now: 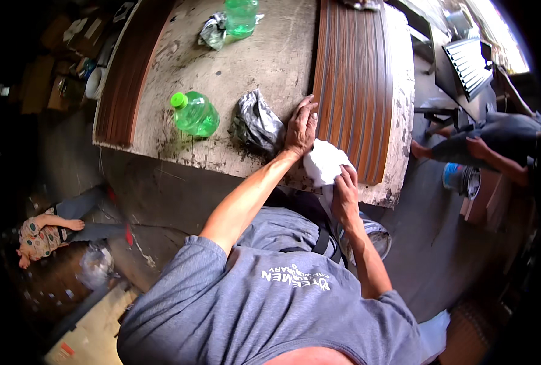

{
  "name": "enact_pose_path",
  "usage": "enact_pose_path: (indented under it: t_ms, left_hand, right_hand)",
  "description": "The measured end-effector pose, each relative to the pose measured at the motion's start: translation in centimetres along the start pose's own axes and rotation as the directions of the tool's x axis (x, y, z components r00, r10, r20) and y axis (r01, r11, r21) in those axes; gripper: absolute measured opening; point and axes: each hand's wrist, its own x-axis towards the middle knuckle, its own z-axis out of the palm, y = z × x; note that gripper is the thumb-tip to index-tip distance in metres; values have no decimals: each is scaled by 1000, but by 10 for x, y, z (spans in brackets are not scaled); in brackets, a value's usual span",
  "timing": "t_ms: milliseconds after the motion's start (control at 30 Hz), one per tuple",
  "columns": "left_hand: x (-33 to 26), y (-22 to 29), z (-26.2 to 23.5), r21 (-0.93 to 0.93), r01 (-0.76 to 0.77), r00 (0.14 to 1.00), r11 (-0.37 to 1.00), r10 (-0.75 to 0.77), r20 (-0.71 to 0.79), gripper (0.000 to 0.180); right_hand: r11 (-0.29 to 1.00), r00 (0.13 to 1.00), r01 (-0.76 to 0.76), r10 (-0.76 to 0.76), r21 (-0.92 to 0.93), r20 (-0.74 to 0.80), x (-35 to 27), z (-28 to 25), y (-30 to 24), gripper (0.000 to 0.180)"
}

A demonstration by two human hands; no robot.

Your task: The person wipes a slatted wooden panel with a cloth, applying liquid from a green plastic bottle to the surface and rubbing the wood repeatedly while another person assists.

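Note:
A brown wood-grain panel with dark lengthwise grooves lies on the worktable. Against its left edge, close to the near end, rests my left hand, fingers stretched out and nothing seen in them. A bunched white cloth is gripped in my right hand at the panel's near left corner. Part of the cloth touches the panel there, just below my left hand. Left of that hand sits a crumpled silvery-grey plastic bag. Farther left, a green bottle with a bright green cap lies tilted.
The pale, stained worktable also carries another brown panel at left and a second green bottle beside crumpled wrapping. A bucket stands below the near edge. One person is at right, another at lower left.

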Motion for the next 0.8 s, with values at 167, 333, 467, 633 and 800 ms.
enact_pose_path:
  t_ms: [167, 333, 467, 633, 800]
  left_hand:
    - [-3, 0, 4, -11, 45, 999, 999, -45, -18, 37]
    - [-22, 27, -6, 192, -38, 993, 981, 59, -106, 37]
    - [-49, 37, -50, 465, -208, 960, 861, 270, -70, 46]
    - [-72, -14, -91, 670, -106, 994, 734, 74, 76, 65]
    - [-67, -75, -103, 653, -384, 900, 653, 422, 107, 46]
  right_hand:
    - [465, 758, -589, 602, 661, 251, -19, -58, -2, 28]
    - [386, 702, -544, 696, 745, 152, -28, -74, 23, 29]
    - [304, 779, -502, 566, 809, 270, -43, -57, 49, 23]
    - [251, 792, -511, 511, 822, 336, -57, -22, 73, 31]
    - [308, 777, -571, 501, 761, 380, -63, -16, 82, 28]
